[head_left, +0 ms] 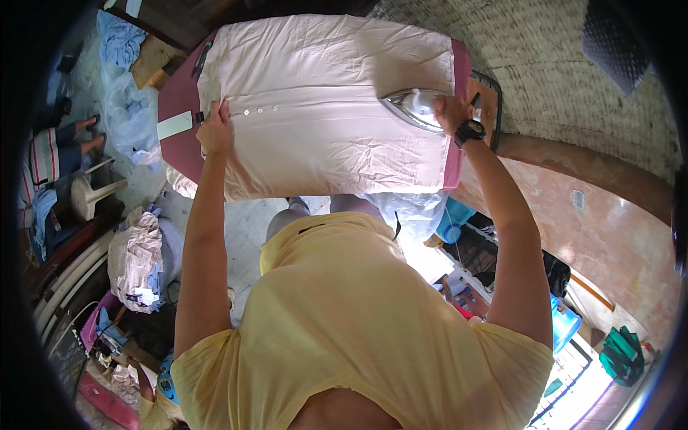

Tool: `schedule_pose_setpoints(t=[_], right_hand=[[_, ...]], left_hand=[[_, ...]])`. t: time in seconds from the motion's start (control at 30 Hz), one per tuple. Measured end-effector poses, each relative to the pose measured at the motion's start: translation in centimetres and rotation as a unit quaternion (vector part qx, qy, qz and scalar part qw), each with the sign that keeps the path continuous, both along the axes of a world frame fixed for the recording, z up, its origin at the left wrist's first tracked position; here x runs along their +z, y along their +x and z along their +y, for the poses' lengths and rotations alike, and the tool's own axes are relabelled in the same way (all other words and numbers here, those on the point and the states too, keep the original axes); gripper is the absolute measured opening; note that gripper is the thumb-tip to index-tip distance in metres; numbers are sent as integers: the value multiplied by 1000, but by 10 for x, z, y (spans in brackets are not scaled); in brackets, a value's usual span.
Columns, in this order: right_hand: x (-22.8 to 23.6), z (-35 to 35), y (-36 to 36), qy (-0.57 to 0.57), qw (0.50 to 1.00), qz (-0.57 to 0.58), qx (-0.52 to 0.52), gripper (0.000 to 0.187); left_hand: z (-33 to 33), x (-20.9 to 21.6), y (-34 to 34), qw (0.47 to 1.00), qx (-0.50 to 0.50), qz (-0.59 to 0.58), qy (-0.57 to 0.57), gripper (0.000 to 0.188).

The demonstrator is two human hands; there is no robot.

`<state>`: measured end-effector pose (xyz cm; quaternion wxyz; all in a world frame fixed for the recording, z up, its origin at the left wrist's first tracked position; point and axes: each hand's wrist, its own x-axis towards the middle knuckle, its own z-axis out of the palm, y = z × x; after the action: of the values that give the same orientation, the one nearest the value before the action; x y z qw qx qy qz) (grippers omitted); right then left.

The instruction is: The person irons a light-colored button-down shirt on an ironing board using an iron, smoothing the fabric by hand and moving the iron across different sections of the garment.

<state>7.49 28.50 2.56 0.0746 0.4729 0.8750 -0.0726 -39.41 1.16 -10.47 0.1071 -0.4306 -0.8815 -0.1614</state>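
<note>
A pale cream shirt (315, 64) lies spread over the ironing board with its maroon cover (178, 147). Several small white buttons run along its front strip, and wrinkles show above and below that strip. My right hand (451, 115), with a black watch at the wrist, is closed round the handle of a clothes iron (414, 107). The iron rests on the shirt near the board's right end, its tip pointing left. At the left, my left hand (214, 130) pinches the shirt's edge in line with the buttons.
A pale flat strip (175, 125) lies at the board's left end. Left of the board are clear plastic bags (132, 115), a wooden stool (89, 193), a seated person's legs (86, 140) and a bundle of clothes (136, 258). A low wall (573, 208) runs along the right.
</note>
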Motion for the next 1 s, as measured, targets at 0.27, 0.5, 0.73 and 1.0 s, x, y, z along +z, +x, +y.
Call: schedule_pose_setpoints(t=[0.27,0.5,0.73,1.0], right_hand=[[-3,-9,-7,-20,1000,-6,-16,50],[-1,-24,-40,29,999,15,-11,43],[-18,-2,-10,-10,999,22,20,45],[0,-58,-116,11,991,107,75,43]], left_hand=[[-7,4,-2,999,12,2,-30,30],[-3,7,0,1000,14,-5,-22,31],[-2,8,3,1000,6,-6,8,27],[-1,2,-1,999,10,20,26,26]])
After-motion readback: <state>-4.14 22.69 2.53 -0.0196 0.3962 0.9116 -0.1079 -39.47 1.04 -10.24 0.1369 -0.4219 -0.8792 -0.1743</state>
